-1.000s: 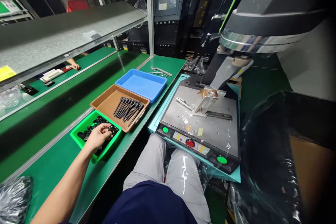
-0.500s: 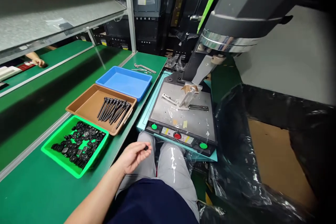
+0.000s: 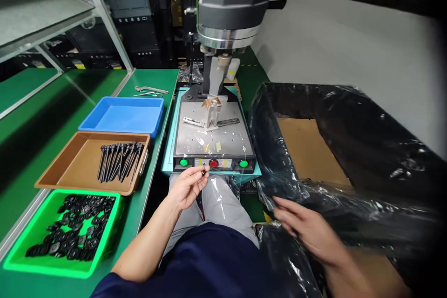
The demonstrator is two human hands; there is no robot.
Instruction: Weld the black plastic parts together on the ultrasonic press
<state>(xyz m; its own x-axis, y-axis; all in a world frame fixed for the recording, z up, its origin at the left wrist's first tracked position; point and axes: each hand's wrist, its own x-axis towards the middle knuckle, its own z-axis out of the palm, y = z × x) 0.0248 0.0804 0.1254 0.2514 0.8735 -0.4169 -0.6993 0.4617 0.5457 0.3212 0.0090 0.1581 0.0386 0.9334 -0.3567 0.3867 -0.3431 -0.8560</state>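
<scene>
One small black part [image 3: 204,172] is out of the green bin [image 3: 49,270], pinched in the left hand [image 3: 186,189] and not on the metal fixture [image 3: 211,115], while the right hand [image 3: 309,229], fingers extended, grasps nothing I can see.

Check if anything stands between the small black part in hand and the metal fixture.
Nothing visible stands up in between. From the small black part in the left hand, the line crosses the front panel near its red button, then the plate to the metal fixture.
</scene>
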